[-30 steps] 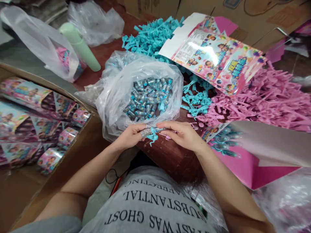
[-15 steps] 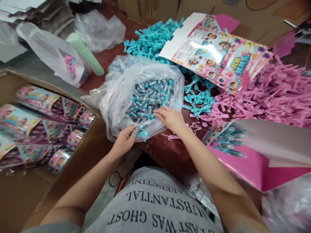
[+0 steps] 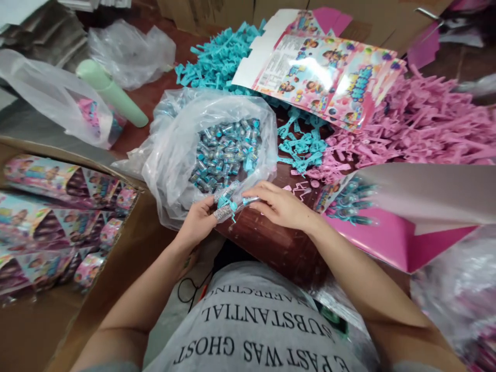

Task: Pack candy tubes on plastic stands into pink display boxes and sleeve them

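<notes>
My left hand (image 3: 200, 219) is closed at the near edge of the plastic bag, with a small blue plastic piece (image 3: 227, 202) pinched in its fingertips. Grey, textured wrapping seems to cover some of these fingertips. Just to the right, my right hand (image 3: 277, 204) pinches a small clear vial with a blue end (image 3: 251, 200), close beside the blue piece; whether the two touch I cannot tell. Behind both hands, the clear plastic bag (image 3: 163, 170) lies open, with many similar blue-capped vials (image 3: 225, 152) inside.
Blue plastic pieces (image 3: 217, 59) and pink ones (image 3: 437, 124) lie heaped behind printed cardboard sheets (image 3: 310, 72). An open pink box (image 3: 372, 240) at right holds blue items. At left are a carton (image 3: 116, 248) of printed packs and a green bottle (image 3: 112, 93).
My right hand went from the left hand's blue piece to the bag's vials, then came back toward my left hand with a vial. My left hand kept the blue piece. The camera view shifted slightly.
</notes>
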{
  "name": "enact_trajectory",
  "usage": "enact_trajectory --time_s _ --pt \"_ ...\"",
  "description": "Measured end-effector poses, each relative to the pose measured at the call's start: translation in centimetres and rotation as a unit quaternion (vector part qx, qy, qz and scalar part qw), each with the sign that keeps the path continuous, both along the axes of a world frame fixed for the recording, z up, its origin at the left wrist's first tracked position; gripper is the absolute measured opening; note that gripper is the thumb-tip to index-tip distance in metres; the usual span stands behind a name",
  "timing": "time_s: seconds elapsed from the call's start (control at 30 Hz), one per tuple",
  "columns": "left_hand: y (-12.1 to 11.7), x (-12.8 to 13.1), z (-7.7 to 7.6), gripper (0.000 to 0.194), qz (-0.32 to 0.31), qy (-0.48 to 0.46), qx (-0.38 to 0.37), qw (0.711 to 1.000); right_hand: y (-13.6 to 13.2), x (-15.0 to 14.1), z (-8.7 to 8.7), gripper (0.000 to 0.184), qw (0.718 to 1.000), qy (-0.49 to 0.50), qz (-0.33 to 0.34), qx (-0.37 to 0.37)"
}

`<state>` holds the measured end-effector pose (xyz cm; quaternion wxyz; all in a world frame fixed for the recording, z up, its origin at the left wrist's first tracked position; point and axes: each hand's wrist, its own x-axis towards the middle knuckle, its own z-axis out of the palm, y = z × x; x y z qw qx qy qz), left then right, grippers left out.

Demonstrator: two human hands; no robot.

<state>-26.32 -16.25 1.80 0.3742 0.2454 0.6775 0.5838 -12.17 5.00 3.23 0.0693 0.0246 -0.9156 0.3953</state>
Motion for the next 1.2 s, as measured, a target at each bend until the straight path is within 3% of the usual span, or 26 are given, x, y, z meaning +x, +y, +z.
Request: enact_trajectory --time_s 0.13,0.3,0.37,0.47,0.6,0.7,0.77,0.9,1.1,1.2 --pt "1.3 0.8 0.2 0.036 -0.086 0.008 -0.001 0.996 -0.3 3.6 0.7 0.03 1.0 0.015 -0.016 0.004" --pt "2.8 2.2 -0.1 0.023 -0.149 0.139 0.005 0.979 -0.7 6.2 1.2 0.03 0.995 0.02 -0.055 0.081" --pt "3.3 2.9 -0.1 0.021 -0.165 0.195 0.027 0.966 -0.9 7.2 0.9 0.031 0.996 0.01 -0.074 0.048" --pt "4.0 3.9 -0.1 0.017 -0.188 0.276 0.057 0.941 -0.8 8.5 0.2 0.036 0.993 -0.026 -0.101 -0.058" --pt "4.7 4.5 -0.3 0.017 -0.22 0.307 0.062 0.924 -0.5 10.5 0.3 0.036 0.976 -0.062 -0.141 -0.154" --pt "5.1 4.7 -0.3 0.018 -0.242 0.301 0.062 0.92 -0.6 11.9 0.8 0.041 0.969 -0.053 -0.175 -0.167" --pt "5.4 5.0 -0.2 0.019 -0.253 0.299 0.068 0.918 -0.7 12.5 1.0 0.029 0.966 -0.067 -0.188 -0.163" --pt "5.9 5.8 0.3 0.019 -0.272 0.295 0.069 0.913 -0.9 13.4 1.0 0.051 0.947 -0.159 -0.213 -0.182" --pt "6.5 6.5 0.6 0.016 -0.286 0.307 0.083 0.904 -1.2 14.8 0.5 0.036 0.946 -0.099 -0.228 -0.206" --pt "6.8 6.9 0.6 0.017 -0.304 0.306 0.086 0.898 -1.2 15.3 0.6 0.04 0.936 -0.154 -0.231 -0.215"
